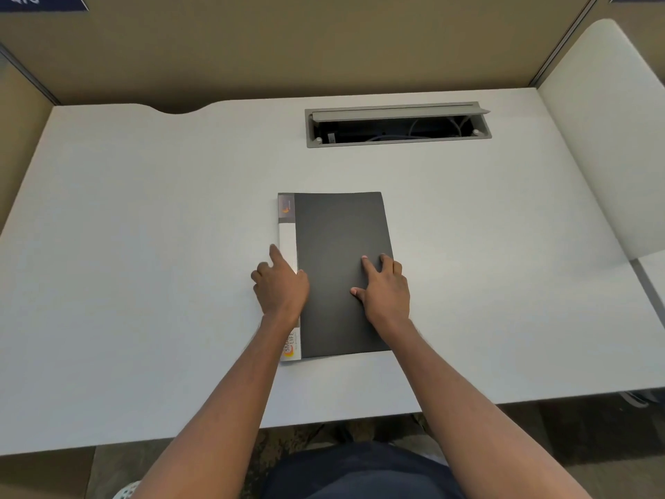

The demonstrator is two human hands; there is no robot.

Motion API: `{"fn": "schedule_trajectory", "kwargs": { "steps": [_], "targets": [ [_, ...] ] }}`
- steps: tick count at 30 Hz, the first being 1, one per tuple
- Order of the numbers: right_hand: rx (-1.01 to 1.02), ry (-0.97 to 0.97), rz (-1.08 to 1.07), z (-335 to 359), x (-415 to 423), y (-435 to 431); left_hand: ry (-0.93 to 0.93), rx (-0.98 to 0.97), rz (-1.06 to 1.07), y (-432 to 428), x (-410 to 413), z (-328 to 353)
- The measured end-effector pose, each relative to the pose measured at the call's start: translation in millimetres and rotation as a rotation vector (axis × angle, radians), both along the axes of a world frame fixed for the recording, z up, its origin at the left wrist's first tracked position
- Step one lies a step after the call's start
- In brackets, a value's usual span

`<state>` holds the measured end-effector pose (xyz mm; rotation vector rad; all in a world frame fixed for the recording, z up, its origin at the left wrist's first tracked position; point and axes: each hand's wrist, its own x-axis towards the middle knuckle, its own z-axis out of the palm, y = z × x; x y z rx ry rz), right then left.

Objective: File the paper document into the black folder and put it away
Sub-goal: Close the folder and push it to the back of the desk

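Closed flat black plastic folder point(338, 271) with white label spine lying mid-desk on pale grey tabletop point(144, 246). Left hand point(282, 286) at folder's 9 o'clock edge, fingers loosely spread, gripping nothing. Right hand point(385, 288) pressed flat on cover toward 4 o'clock, likewise grasping nothing. Grey cable hatch point(397, 125) at 12 o'clock.

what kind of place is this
Most likely an office cubicle: a white desk boxed in by tan partition walls, with a cable hatch open in the desktop and a black folder lying closed on it.
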<state>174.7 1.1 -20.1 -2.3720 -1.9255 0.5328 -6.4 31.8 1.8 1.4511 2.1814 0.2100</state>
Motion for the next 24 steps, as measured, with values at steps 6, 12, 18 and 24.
{"fn": "schedule_trajectory", "kwargs": {
  "steps": [6,12,18,24],
  "targets": [
    [-0.002,0.013,-0.012,0.2,1.1,-0.5,-0.238,-0.023,0.219,5.7,3.6,2.1],
    [-0.006,0.043,-0.021,-1.0,4.9,0.9,-0.549,0.006,0.370,13.7,-17.5,0.2],
    [0.003,0.188,-0.048,0.6,14.9,1.5,-0.881,-0.024,0.438,10.8,-36.9,-6.7],
    [0.112,0.504,-0.291,4.3,38.3,9.0,-1.097,-0.075,0.485,5.9,-46.6,-13.2]
  ]
}}
